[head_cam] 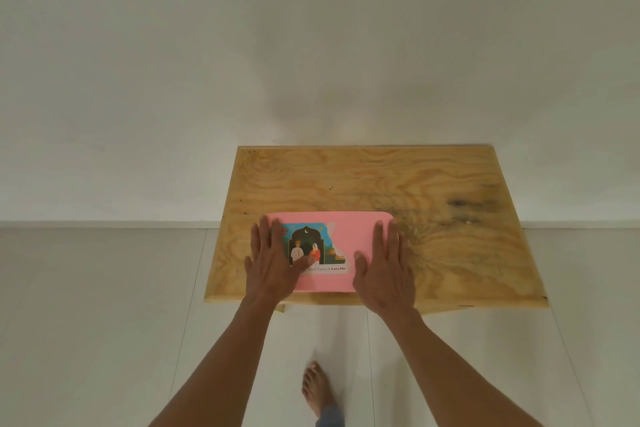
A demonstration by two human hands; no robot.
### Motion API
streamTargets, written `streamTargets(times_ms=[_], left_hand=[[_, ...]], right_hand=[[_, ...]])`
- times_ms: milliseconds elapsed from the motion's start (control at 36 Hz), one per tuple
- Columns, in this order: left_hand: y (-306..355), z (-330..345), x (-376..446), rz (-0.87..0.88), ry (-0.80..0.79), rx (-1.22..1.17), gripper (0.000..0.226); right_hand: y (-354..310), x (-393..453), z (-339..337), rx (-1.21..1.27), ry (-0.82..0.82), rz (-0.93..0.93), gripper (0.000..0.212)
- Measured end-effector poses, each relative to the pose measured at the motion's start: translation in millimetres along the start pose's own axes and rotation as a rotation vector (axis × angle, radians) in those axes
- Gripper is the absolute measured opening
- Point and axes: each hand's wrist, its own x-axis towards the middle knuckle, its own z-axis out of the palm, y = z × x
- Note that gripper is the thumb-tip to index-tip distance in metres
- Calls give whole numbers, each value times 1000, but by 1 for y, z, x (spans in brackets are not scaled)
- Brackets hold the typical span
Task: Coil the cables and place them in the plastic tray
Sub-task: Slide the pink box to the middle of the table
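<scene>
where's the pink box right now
In the head view the pink box lies on the wooden table, at its near left edge, between the left hand and right hand.

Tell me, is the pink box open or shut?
Shut: the pink box shows its flat labelled lid on top, both hands pressing it.

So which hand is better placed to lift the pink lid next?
Probably right hand: it lies over the pink lid's right edge. Left hand rests flat on the picture label.
</scene>
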Motion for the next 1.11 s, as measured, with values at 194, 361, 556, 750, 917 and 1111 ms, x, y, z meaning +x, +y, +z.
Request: streamTargets(times_ms=[194, 361, 556, 750, 917, 1111], left_hand=[[-7, 2, 1, 78, -16, 45, 113], [-11, 2, 0, 102, 24, 22, 118], [-14, 6, -15, 22, 138, -114, 90], [-7, 3, 4, -18, 191, -230, 101], [12, -8, 55, 17, 250, -264, 98], [41, -15, 126, 92, 335, -231, 85]], right_hand=[[1, -1, 6, -9, 78, -19, 69], [4, 0, 6, 10, 72, -33, 73], [5, -13, 0, 204, 123, 51, 68], [1, 17, 4, 286, 215, 36, 68], [-9, 74, -6, 292, 276, -9, 63], [-22, 146, -20, 284, 307, -39, 62]])
